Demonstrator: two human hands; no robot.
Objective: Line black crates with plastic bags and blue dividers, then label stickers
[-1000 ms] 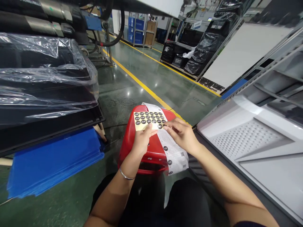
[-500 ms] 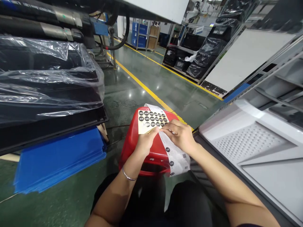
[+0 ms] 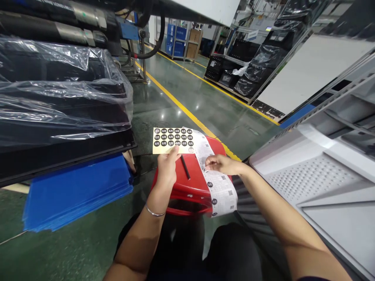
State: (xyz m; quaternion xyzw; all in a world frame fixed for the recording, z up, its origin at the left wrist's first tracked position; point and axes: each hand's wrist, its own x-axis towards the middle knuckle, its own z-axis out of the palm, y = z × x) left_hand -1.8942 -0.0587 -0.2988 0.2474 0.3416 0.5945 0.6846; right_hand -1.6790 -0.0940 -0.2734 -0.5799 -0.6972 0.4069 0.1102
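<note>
My left hand (image 3: 166,168) is closed on a pale yellow sticker sheet (image 3: 159,150), thumb on top. Rows of round black stickers marked "8月" cover most of it. Below the sheet a red plastic stool (image 3: 178,183) carries a long white strip of printed labels (image 3: 221,191), which hangs over the near edge. Several round black stickers sit along that strip. My right hand (image 3: 223,164) is over the strip with its fingers pinched at a small round black sticker (image 3: 205,170), partly hidden by the fingertips. On the stool between the hands lies a thin black stick, perhaps a pen (image 3: 185,167).
Plastic-wrapped black panels (image 3: 64,105) stand at left above stacked blue sheets (image 3: 79,191). A large white moulded panel (image 3: 310,171) is close on the right. Beyond the yellow floor line (image 3: 175,102), shelves hold black crates (image 3: 227,78).
My left hand has moved left with the sticker sheet, uncovering the black stick. My right hand has left the sheet and come down over the label strip.
</note>
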